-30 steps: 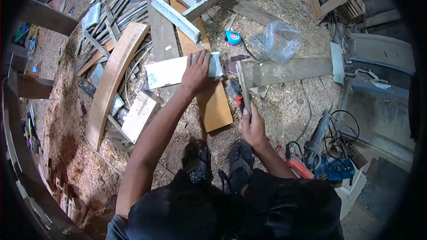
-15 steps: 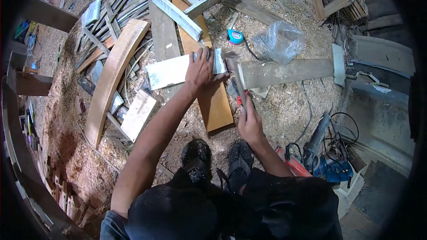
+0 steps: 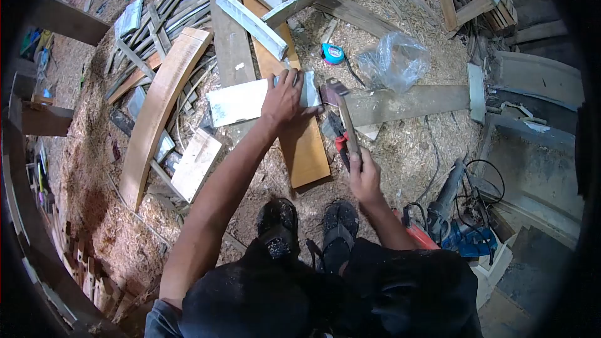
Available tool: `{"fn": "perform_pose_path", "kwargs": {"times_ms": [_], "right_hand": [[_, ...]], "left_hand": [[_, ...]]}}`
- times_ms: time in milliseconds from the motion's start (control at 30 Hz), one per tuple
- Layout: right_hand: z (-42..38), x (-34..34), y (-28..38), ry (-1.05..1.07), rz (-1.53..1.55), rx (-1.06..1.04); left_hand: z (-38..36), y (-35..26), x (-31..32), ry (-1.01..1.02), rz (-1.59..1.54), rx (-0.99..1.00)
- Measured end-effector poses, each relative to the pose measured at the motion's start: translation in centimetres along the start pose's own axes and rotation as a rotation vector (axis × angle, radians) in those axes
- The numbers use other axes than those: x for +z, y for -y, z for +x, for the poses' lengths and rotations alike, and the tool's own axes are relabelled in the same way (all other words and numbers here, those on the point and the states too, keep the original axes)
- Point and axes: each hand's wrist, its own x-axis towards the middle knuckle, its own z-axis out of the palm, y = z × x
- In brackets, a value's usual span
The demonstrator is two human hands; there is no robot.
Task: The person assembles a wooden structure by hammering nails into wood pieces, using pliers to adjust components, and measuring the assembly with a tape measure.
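My left hand [image 3: 283, 97] presses flat on a white-painted board [image 3: 236, 101], fingers over its far edge near the right end. That board lies across an orange-brown plank [image 3: 305, 156]. Wrapped round the wooden handle of a hammer [image 3: 345, 112] is my right hand [image 3: 365, 174]; the hammer's head is just right of the board's end, apart from it. Red-handled pliers [image 3: 340, 141] lie beside the hammer handle. A blue tape measure [image 3: 332, 54] sits beyond the board's right end.
A curved wooden piece [image 3: 164, 112] and a pile of thin strips [image 3: 178, 9] lie left. A plastic bag [image 3: 395, 61] and a grey plank [image 3: 407, 104] are right. A blue power tool [image 3: 469, 238] with cords lies near my right knee. Wood shavings cover the ground.
My right hand and the hammer have moved right and slightly towards me, away from the board's end. More of the red-handled pliers shows. My left hand stays on the board.
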Motion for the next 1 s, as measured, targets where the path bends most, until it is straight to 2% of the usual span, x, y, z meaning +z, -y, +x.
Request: {"fn": "perform_pose_path", "kwargs": {"times_ms": [33,100,133,233,267,300,367,467,567,600,700,767,867,1000], "right_hand": [[0.2,-0.8,-0.3,0.043,-0.006,0.075],[0.8,-1.7,-3.9,-0.017,-0.119,-0.191],[0.8,-2.6,-3.3,0.049,-0.127,-0.164],[-0.2,-3.0,-1.7,0.261,-0.106,-0.025],[-0.7,-2.5,-1.4,0.340,-0.093,0.029],[-1.3,-1.4,-1.9,0.232,-0.065,-0.116],[-1.5,-0.6,-2.4,0.209,-0.071,-0.138],[-1.4,-0.6,-2.2,0.247,-0.058,-0.144],[-1.5,-0.8,-1.6,0.304,-0.126,-0.162],[-1.5,-0.8,-1.6,0.313,-0.122,-0.157],[-1.5,-0.6,-1.4,0.321,-0.097,-0.155],[-1.8,-0.7,-1.4,0.304,-0.062,-0.159],[-1.9,-0.1,-2.0,0.314,-0.048,-0.036],[-1.7,0.4,-1.6,0.194,-0.069,-0.168]], "left_hand": [[-0.1,0.5,0.1,0.002,-0.006,0.067],[-0.6,2.3,0.4,0.013,-0.016,0.198],[-1.0,2.9,0.6,0.064,-0.047,0.211],[-2.8,5.1,0.5,-0.041,-0.033,0.250],[-3.3,5.5,-0.2,0.046,0.011,0.133],[-3.7,5.2,-1.3,0.058,0.028,0.060],[-4.6,5.5,-3.3,0.162,0.078,0.057],[-5.1,7.6,-2.2,0.173,0.089,0.215],[-4.6,8.8,-3.2,0.302,0.017,0.285],[-4.6,9.0,-3.5,0.231,0.012,0.372],[-4.3,9.1,-4.4,0.455,-0.136,0.311],[-4.6,9.3,-4.2,0.453,-0.118,0.328],[-4.4,8.3,-5.6,0.508,-0.166,0.321],[-3.5,8.0,-6.1,0.586,-0.195,0.316]]}}
